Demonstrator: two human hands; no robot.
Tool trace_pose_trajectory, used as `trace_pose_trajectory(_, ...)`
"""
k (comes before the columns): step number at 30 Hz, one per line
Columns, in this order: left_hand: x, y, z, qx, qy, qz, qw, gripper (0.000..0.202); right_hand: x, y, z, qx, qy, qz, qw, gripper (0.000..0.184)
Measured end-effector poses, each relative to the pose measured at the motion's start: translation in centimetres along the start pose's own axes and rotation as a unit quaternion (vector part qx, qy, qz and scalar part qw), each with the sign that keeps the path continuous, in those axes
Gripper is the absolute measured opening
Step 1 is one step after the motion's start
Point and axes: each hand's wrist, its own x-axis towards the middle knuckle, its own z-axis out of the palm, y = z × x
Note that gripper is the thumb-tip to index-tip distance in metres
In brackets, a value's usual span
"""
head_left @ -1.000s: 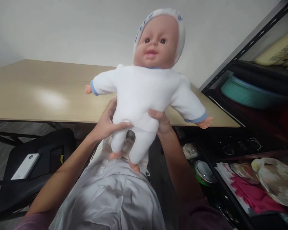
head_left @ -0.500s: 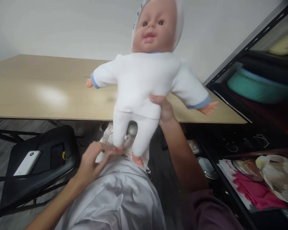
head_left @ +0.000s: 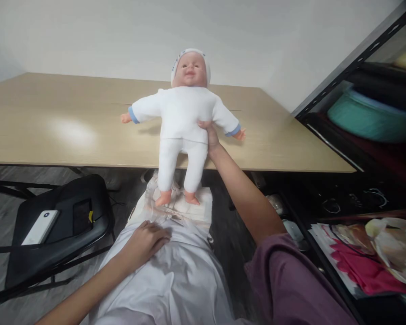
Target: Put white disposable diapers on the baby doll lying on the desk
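Note:
A baby doll point(head_left: 184, 113) in a white suit with blue cuffs and a white cap is held upright over the table's front edge, facing me, arms spread. My right hand point(head_left: 210, 135) is closed round its waist at the right side, thumb in front; the other fingers are hidden behind it. The doll's bare feet hang over a pale package point(head_left: 203, 203) lying beyond my lap. My left hand point(head_left: 149, 239) rests palm down on the light grey cloth point(head_left: 176, 280) covering my lap, fingers loosely laid out, holding nothing.
A light wooden table point(head_left: 71, 126) stretches across in front. To the left, a black chair point(head_left: 64, 194) bears a white phone point(head_left: 40, 228). At the right stands a dark shelf with a teal basin point(head_left: 372, 115), pink cloth point(head_left: 365, 266) and a plastic bag point(head_left: 395, 248).
The doll has moved away from me and down toward the table, still in my right hand. My left hand has dropped from beside the doll's foot onto my lap.

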Motion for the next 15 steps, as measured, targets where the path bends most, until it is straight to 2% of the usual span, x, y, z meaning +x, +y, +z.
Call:
trace_pose_trajectory(5, 0.1, 0.3, 0.0, 0.004, -0.008, -0.014, 1.0, 0.024, -0.2, 0.6, -0.1, 0.042, -0.057, 0.017, 0.997, 0.054)
trace_pose_trajectory(9, 0.3, 0.5, -0.1, 0.01, -0.009, -0.028, 1.0, 0.022, -1.1, 1.1, 0.2, 0.018, -0.086, 0.055, 0.995, 0.055)
trace_pose_trajectory(15, 0.4, 0.3, 0.6, -0.023, 0.035, -0.066, 0.997, 0.019, -1.6, 1.5, 0.6, -0.022, -0.099, 0.103, 0.99, 0.052)
